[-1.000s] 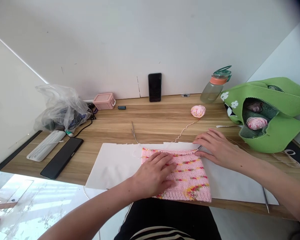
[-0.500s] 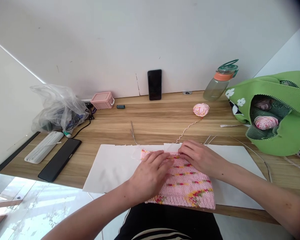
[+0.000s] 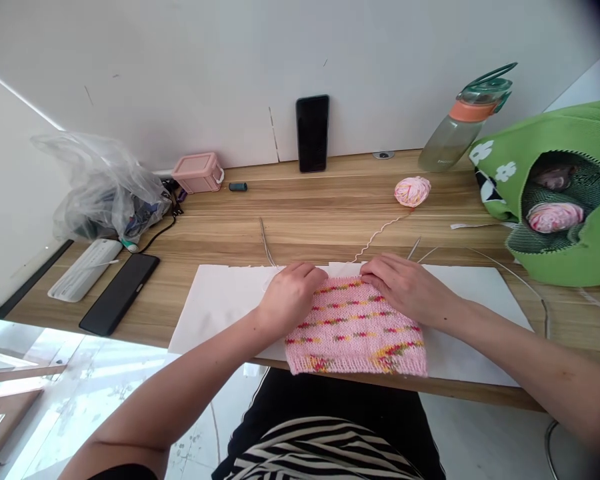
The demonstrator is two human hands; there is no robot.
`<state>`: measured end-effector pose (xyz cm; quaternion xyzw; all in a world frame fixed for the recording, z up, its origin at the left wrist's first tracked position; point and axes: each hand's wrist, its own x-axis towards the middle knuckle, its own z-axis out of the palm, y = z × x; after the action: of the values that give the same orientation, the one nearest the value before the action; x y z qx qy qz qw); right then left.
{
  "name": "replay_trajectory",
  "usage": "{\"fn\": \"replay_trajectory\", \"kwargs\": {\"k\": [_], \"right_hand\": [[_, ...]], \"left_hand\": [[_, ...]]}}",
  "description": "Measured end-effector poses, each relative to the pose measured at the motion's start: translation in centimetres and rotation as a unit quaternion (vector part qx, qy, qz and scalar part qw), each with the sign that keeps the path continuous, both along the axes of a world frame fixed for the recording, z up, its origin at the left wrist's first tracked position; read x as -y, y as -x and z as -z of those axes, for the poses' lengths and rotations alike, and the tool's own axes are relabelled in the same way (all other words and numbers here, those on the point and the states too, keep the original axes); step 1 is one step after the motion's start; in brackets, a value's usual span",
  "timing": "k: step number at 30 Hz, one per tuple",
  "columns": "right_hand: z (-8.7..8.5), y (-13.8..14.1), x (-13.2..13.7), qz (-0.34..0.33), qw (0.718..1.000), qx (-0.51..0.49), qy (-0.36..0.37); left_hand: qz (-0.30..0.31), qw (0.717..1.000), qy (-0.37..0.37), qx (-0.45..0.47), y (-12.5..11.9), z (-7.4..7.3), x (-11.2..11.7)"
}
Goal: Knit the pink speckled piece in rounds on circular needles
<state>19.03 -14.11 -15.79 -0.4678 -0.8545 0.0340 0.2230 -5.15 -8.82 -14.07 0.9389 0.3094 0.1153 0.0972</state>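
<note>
A pink knitted piece (image 3: 355,333) with coloured flecks lies on a white sheet (image 3: 220,307) at the desk's near edge. My left hand (image 3: 290,297) is curled over its top left corner, fingers bent onto the edge. At the top right edge, my right hand (image 3: 405,287) has its fingers curved down on the knit. A yarn strand (image 3: 380,235) runs from between my hands to a pink yarn ball (image 3: 412,191). Metal needle tips (image 3: 414,248) lie just behind my right hand, and another needle (image 3: 266,243) lies behind my left.
On the wooden desk (image 3: 320,213), a green bag (image 3: 570,260) with pink yarn (image 3: 554,217) sits right, beside a water bottle (image 3: 455,130). A phone (image 3: 313,133) leans on the wall. Left: pink box (image 3: 197,172), plastic bag (image 3: 100,187), flat black phone (image 3: 120,293), white power strip (image 3: 85,269).
My right hand came in from the right of the knit onto its top edge. My left hand slid from the middle up to the top left corner and curled. The view tilted down.
</note>
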Motion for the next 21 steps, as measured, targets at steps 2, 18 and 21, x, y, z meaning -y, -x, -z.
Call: {"fn": "replay_trajectory", "kwargs": {"k": [2,18,21], "right_hand": [[0.2,0.0,-0.1,0.003,1.0,0.008,-0.018],[1.0,0.2,-0.3,0.009,0.998,0.032,-0.05],[1.1,0.2,-0.3,0.013,0.998,0.034,-0.053]], "left_hand": [[0.002,1.0,-0.009,0.005,0.0,0.4,-0.2],[0.184,0.982,0.006,0.035,1.6,-2.6,4.9],[0.157,0.987,0.018,0.021,2.5,-2.3,4.8]]}}
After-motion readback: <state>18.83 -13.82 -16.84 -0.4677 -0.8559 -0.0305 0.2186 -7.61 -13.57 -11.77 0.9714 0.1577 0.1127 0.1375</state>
